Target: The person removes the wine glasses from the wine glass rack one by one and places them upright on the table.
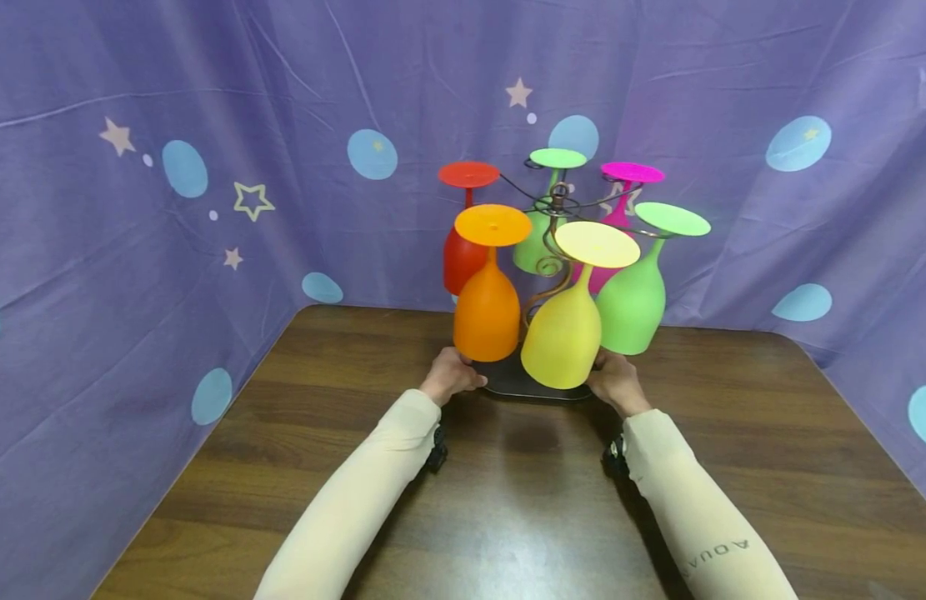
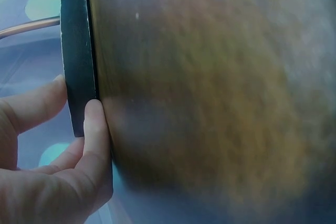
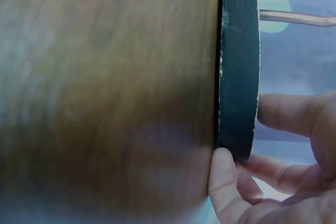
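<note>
So, left to right across this wooden table (image 1: 733,433): first up is a pale sleeve (image 1: 357,487) and the left hand (image 1: 452,377), which is pinching the left end of a black base (image 1: 506,379). The left wrist view shows the thumb on the upper side, a fingertip at the bottom edge.

Just above that hand there's a red glass (image 1: 463,260) toward the back, then an orange glass (image 1: 487,317) in front of it. All the glasses hang upside down, feet up.

The metal rack (image 1: 558,198) they hang from rises over the base, near the far edge of the table and about midway between its two far corners. Can't tell if the base is touching the wood or slightly lifted.

Behind the rack's left side is a light green glass (image 1: 533,246), then a yellow glass (image 1: 563,340) up front and a magenta glass (image 1: 618,218) at the back, partly hidden.

The right hand (image 1: 616,379) pinches the base's right end the same way, thumb above, fingertip at the lower edge, right under the bigger-looking green glass (image 1: 633,304).
</note>
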Available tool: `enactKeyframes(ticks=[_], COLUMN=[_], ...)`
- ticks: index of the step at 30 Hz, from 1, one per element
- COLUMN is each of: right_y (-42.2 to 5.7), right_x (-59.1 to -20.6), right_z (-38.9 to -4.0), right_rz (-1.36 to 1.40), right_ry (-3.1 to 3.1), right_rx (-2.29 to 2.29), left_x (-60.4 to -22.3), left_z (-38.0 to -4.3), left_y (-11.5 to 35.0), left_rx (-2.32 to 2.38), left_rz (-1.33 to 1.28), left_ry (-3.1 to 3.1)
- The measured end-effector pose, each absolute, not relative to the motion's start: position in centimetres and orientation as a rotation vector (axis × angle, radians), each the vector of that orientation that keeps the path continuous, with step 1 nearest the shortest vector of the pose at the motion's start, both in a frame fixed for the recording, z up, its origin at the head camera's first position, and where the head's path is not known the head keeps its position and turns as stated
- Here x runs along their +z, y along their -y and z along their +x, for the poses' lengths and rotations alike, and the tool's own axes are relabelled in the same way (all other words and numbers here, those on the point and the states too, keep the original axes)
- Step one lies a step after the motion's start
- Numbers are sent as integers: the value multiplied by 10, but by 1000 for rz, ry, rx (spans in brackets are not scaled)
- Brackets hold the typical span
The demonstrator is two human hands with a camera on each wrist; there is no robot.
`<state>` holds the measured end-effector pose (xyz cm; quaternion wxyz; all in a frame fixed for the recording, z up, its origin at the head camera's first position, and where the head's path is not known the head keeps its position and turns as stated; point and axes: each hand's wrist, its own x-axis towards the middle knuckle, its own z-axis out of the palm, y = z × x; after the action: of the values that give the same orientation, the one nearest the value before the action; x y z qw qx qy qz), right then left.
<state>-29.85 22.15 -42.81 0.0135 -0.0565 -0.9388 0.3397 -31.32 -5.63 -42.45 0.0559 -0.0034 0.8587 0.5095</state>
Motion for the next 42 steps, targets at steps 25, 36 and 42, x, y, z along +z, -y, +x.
enactKeyframes(ticks=[25,36,42], right_y=[-226,-244,-246], right_x=[-427,-410,-399], right_z=[-292,-262,-242], right_rz=[-92,140,315], right_ry=[2889,2999,2980], right_rx=[1259,1155,990], left_x=[-423,-425,-425], left_z=[-313,-312,-312], left_y=[61,59,61], left_rx=[1485,1543,1533], left_rz=[-49,-43,-47], left_ry=[-2640,-2602,-2600])
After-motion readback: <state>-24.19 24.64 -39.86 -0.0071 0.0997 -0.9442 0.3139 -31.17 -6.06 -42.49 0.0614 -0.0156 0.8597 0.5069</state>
